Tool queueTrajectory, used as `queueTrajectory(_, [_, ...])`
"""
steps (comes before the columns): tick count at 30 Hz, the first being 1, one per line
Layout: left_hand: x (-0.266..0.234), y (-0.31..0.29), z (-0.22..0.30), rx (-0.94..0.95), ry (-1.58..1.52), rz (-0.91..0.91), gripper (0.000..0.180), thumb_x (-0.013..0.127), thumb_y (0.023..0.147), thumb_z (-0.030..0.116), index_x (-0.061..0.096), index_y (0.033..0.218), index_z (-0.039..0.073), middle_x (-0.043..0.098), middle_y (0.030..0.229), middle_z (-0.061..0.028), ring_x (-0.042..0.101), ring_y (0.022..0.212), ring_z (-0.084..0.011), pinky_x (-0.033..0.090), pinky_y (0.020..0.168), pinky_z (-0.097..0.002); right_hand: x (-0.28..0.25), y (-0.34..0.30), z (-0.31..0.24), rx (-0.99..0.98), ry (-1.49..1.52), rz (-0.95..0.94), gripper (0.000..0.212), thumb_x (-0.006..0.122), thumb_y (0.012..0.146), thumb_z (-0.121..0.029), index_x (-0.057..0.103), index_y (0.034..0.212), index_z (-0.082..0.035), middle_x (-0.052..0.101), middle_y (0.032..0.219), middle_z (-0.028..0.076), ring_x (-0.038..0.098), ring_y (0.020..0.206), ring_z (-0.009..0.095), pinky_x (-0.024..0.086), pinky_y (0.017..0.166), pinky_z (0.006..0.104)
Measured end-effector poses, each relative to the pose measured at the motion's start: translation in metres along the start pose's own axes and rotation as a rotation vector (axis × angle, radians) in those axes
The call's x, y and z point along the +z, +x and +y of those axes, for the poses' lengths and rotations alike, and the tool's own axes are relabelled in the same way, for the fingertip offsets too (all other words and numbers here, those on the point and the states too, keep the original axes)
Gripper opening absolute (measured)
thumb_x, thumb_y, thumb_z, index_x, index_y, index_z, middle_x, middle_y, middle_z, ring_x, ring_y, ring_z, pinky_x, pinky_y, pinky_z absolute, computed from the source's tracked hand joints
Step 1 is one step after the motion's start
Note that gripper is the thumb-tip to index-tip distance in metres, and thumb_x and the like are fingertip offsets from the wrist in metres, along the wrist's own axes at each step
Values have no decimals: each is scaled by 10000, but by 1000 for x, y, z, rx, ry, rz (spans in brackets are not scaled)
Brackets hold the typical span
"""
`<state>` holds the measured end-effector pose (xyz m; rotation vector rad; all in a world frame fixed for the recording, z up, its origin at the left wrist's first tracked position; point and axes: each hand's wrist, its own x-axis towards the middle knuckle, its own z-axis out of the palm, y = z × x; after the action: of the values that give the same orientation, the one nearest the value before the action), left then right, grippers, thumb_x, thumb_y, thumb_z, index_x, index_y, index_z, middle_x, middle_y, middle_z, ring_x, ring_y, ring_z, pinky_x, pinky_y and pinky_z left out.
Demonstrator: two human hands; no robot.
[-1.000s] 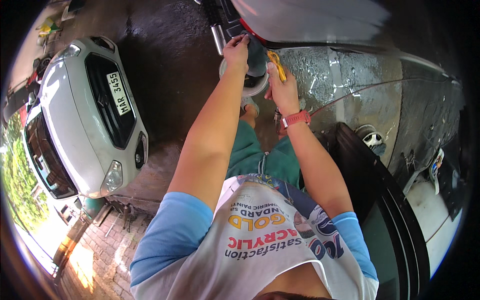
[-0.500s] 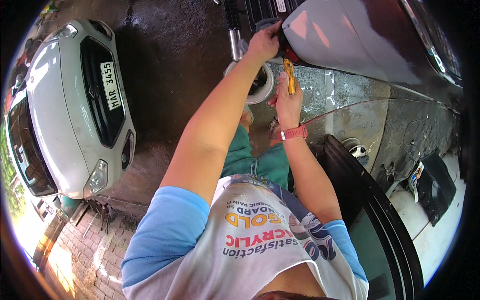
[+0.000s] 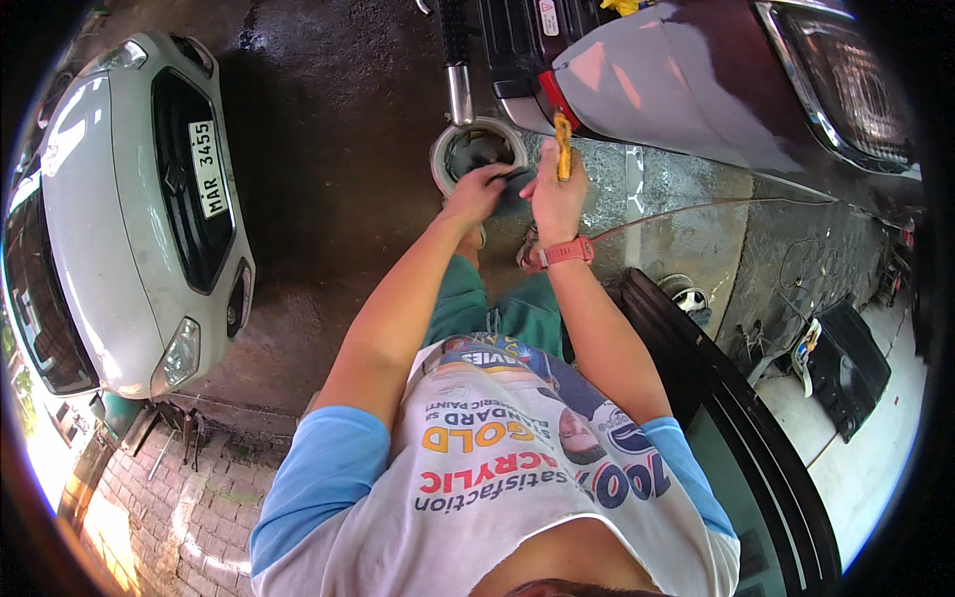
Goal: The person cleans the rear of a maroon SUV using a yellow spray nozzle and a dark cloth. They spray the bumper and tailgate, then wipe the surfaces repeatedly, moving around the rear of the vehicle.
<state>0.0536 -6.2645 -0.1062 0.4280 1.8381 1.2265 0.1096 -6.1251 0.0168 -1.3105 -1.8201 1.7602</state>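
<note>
Left hand [image 3: 472, 196], clamped on a dark cloth [image 3: 513, 192], has moved from car [image 3: 647, 85] to bucket [image 3: 440, 165]; right hand [image 3: 557, 204] grips yellow tool [image 3: 563, 146].

Floor of dark concrete [image 3: 318, 179], stained and damp, with a glossier wet stretch [image 3: 691, 177] right of centre catching white reflections, and at lower left an area of small grey paving blocks [image 3: 214, 488] laid in rows. Parked at left, one silver-white car [image 3: 119, 219], front toward the middle, dark grille and windscreen; at right, a pale surface [image 3: 875, 433] bearing a black panel [image 3: 851, 368]. Light is daylight, strongest at the left edge, with a warm sun patch [image 3: 111, 532] near the paving.
</note>
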Motion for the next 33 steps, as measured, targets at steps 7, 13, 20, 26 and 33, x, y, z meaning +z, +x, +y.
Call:
queueTrajectory(7, [-37,-182,-123,-711,-786,504,646,850,969,407,684,1432,-12,743,1330,-143,743,1146,-260,594,991,-398,-40,-2,24,-41,-85,-16,443,660,1110,-411,612,1042,24,629,660,89,639,463,189,499,439,341])
queueTrajectory(13, [-36,-307,-123,-925,-580,698,601,934,871,285,709,1320,-45,768,1189,-165,789,1000,-301,662,811,-431,-112,6,37,40,33,-27,456,639,1117,-428,619,1075,26,582,705,59,617,466,165,514,432,320])
queueTrajectory(20, [26,-343,-119,-820,-490,961,444,897,863,192,762,1247,15,783,1119,-133,784,994,-274,647,813,-404,-199,38,43,126,164,-64,493,614,1119,-493,654,1058,-5,541,692,-11,591,456,126,468,411,279])
queueTrajectory(26, [71,-328,-85,-802,-228,850,421,880,859,214,784,1226,29,793,1138,-95,760,1047,-223,589,953,-357,-243,72,37,148,240,-107,523,649,1084,-556,651,1044,-34,547,681,-18,588,452,153,459,439,311])
queueTrajectory(33, [120,-352,-115,-789,-50,787,534,900,814,305,770,1236,5,802,1171,-143,766,1071,-258,565,993,-381,-257,98,46,211,149,-169,538,659,1078,-553,650,1062,-15,557,691,-4,594,441,166,457,428,321])
